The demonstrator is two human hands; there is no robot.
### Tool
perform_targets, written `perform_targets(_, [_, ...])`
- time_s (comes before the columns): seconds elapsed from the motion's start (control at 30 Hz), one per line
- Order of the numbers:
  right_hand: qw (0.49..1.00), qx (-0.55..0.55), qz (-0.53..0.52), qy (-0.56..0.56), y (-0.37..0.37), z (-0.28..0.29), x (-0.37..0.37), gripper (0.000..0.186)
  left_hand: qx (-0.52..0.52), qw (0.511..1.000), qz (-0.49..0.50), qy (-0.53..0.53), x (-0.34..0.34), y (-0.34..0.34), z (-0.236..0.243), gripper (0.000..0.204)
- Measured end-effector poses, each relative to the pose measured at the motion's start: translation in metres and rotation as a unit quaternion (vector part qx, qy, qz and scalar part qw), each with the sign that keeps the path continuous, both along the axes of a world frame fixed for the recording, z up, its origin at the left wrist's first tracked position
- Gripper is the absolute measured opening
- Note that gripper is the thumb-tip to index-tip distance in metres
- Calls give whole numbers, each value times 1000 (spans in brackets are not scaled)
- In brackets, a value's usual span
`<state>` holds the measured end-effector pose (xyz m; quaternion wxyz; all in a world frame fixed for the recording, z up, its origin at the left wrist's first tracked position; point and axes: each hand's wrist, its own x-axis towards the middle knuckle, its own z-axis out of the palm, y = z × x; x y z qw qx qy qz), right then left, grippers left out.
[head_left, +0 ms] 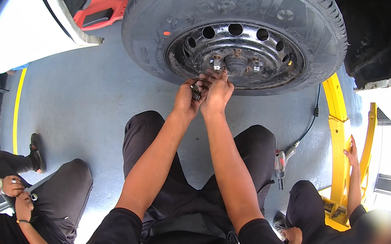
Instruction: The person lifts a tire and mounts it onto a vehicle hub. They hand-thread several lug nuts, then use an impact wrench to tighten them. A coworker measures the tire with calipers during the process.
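Observation:
A black steel wheel with its tire hangs in front of me, hub facing my hands. Shiny lug nuts sit low on the hub, one at the left and another at the right. My right hand reaches up to the left lug nut with its fingertips closed at the nut's lower side. Just beside it, my left hand is closed around loose metal lug nuts; its fingers partly hide them, and the two hands overlap at the fingers.
An impact wrench with an air hose lies on the floor at right. Beyond it stands a yellow lift post, touched by a crouching co-worker's hand. Another person's hands hold a metal tool at left. A red object is behind the tire.

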<state>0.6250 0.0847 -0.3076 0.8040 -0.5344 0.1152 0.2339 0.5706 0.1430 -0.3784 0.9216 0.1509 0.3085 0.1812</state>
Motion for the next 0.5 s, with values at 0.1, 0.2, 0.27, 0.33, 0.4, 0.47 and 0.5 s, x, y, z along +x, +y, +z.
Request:
perform_targets(0.1, [994, -69, -34, -76, 6, 5, -3, 46, -2, 1000, -7, 11, 3, 0, 1, 19])
perform_targets(0.2, [1000, -9, 7, -23, -4, -1, 6, 41, 21, 1000, -7, 17, 5, -4, 4, 19])
perform_targets(0.27, [1000, 11, 1, 6, -3, 7, 3, 39, 19, 1000, -5, -3, 3, -1, 0, 18])
perform_targets(0.33, [997, -41, -61, -24, 5, 15, -6, 37, 15, 1000, -5, 10, 2, -2, -1, 18])
perform_targets(0.4, [997, -49, -24, -56, 3, 13, 0, 38, 21, 1000, -8, 20, 2, -4, 3, 17])
perform_targets(0.47, [998, -39, 3, -49, -2, 7, 3, 39, 38, 999, -13, 25, 2, -7, 6, 17])
perform_targets(0.5, [999, -24, 12, -27, -4, 4, 3, 40, 31, 999, -14, 30, 1, -7, 7, 16])
